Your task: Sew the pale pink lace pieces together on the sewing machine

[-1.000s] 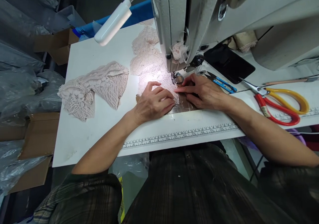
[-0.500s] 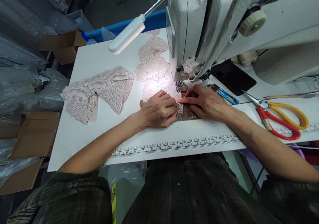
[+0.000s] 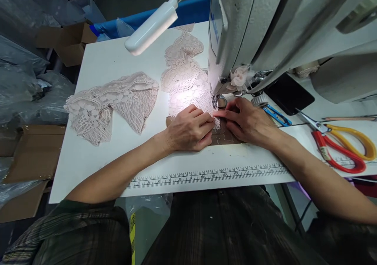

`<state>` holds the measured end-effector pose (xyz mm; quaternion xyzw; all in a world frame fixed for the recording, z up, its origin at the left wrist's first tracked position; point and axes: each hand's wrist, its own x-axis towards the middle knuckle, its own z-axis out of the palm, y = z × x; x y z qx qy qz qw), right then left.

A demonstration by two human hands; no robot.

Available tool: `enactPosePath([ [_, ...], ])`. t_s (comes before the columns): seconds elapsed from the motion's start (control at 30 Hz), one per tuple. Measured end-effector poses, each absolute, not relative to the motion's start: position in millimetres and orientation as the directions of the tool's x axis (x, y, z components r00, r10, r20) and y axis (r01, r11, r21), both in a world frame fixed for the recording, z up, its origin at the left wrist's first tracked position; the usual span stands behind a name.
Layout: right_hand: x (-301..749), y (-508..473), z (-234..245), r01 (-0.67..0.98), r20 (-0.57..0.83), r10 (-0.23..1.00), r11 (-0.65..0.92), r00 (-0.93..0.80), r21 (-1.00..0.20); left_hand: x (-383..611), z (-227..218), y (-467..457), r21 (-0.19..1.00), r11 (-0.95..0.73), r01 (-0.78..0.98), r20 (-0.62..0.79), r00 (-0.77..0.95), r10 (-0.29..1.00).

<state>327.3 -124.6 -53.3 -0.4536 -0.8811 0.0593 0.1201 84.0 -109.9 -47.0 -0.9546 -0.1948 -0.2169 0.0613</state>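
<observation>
Left-hand fingers have drawn in: spread flatter a second ago, they are now bunched. That left hand (image 3: 191,129) rests on the lace (image 3: 188,76), fingertips meeting the right's; whether it pinches or only presses, I cannot tell. The right hand (image 3: 250,119) has its index finger stretched to the lace in front of the foot (image 3: 219,102), the other fingers curled; its grip is unclear too.

The lace runs from the foot towards the far edge of the worktop (image 3: 103,68), its near end over the brown plate (image 3: 226,137). I judge the work midway: lace is at the foot, and the bit under the fingertips seems left to do. Stitches are too small to see. Near the left edge lies other lace (image 3: 129,96); finished or waiting, I cannot tell. Scissors (image 3: 338,139) by the near edge and snips (image 3: 277,115) lie unheld.
</observation>
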Motion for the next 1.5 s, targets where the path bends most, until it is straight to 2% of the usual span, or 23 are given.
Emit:
enactPosePath([
  [0.13,322.8,-123.2,-52.4,0.821,0.155,0.844,0.536,-0.514,-0.195,82.8,-48.1,-109.1,-0.019,-0.912,0.410,0.415,0.833,0.366],
  [0.27,320.8,-122.8,-51.1,0.828,0.135,0.859,0.512,-0.493,-0.230,82.5,-48.5,-108.8,-0.024,-0.908,0.418,0.402,0.836,0.373],
  [0.4,323.3,-125.6,-51.7,0.789,0.161,0.837,0.546,-0.523,-0.282,83.3,-48.1,-109.1,-0.045,-0.894,0.446,0.347,0.846,0.405],
  [0.53,324.9,-126.6,-53.0,0.778,0.201,0.827,0.562,-0.525,-0.280,84.6,-47.0,-108.9,-0.057,-0.880,0.472,0.296,0.849,0.437],
  [0.8,327.3,-127.7,-50.8,0.765,0.173,0.823,0.568,-0.541,-0.304,83.9,-45.4,-106.4,-0.046,-0.876,0.481,0.273,0.849,0.452],
  [1.0,328.2,-128.0,-53.4,0.737,0.255,0.776,0.629,-0.577,-0.246,83.4,-44.5,-103.4,-0.060,-0.873,0.484,0.258,0.853,0.455],
  [1.23,324.8,-128.2,-52.6,0.773,0.231,0.804,0.592,-0.548,-0.226,84.8,-42.1,-99.8,-0.052,-0.864,0.501,0.238,0.846,0.476],
  [1.5,315.9,-129.4,-48.9,0.826,0.224,0.814,0.560,-0.536,-0.059,84.3,-42.7,-94.8,-0.014,-0.856,0.517,0.247,0.831,0.498],
])
